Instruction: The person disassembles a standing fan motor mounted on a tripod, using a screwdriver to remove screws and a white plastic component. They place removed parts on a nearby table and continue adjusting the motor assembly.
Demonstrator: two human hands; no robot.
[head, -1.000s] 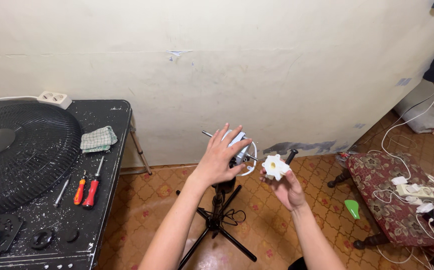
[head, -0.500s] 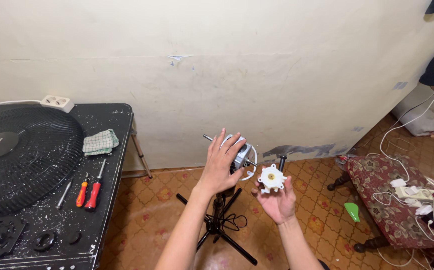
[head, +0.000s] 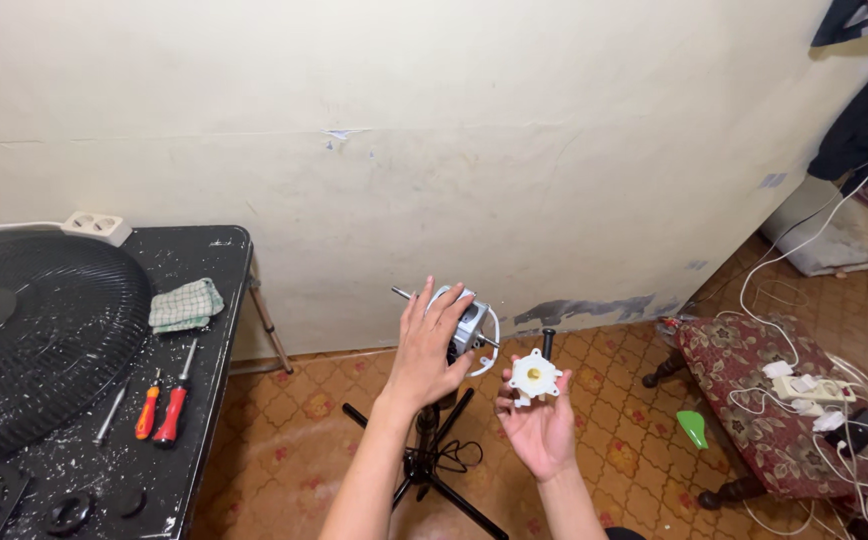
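My left hand (head: 426,348) is wrapped over the grey fan motor (head: 471,327) on top of a black stand (head: 428,455); a thin metal shaft sticks out of the motor toward the upper left. My right hand (head: 539,425) is palm up just to the right of it and holds a white round plastic part with a yellow centre (head: 534,377) on its fingertips. A short black knob (head: 548,343) stands up just behind that part.
A black table (head: 209,330) at the left carries a black fan grille (head: 34,345), a folded green cloth (head: 186,304), red and orange screwdrivers (head: 162,407) and a white power strip (head: 96,227). A patterned stool (head: 754,400) with white cables stands at the right. A green piece (head: 694,429) lies on the floor.
My right hand with the white part has dropped lower and turned palm up, showing the part's flat face. My left hand has stayed on the motor.
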